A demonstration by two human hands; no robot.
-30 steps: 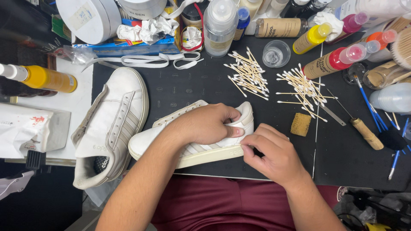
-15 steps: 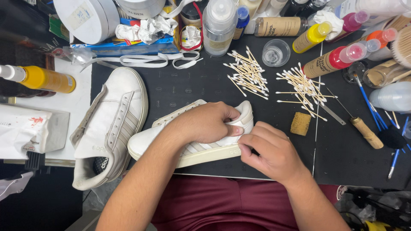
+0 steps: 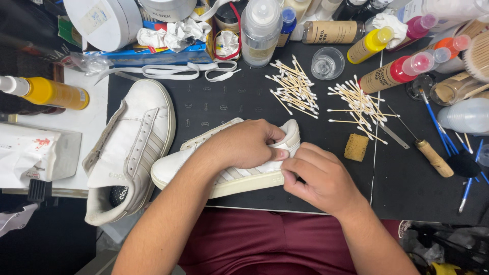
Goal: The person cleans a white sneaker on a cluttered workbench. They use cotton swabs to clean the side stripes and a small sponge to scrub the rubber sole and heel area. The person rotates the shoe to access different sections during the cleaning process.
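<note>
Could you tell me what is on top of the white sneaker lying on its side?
The left hand lies over the white sneaker, gripping its upper near the heel. The right hand touches its sole edge. The shoe's opening is covered.

A black mat (image 3: 229,104) covers most of the worktop (image 3: 91,119), whose bare white surface shows along the left side. The mat's near edge runs just above the lap of a person in dark red clothing. Below the worktop on the left the space is dark, and what may be the floor (image 3: 46,244) cannot be made out clearly. Light falls evenly from above, with soft, short shadows. No wall or window is in view.
</note>
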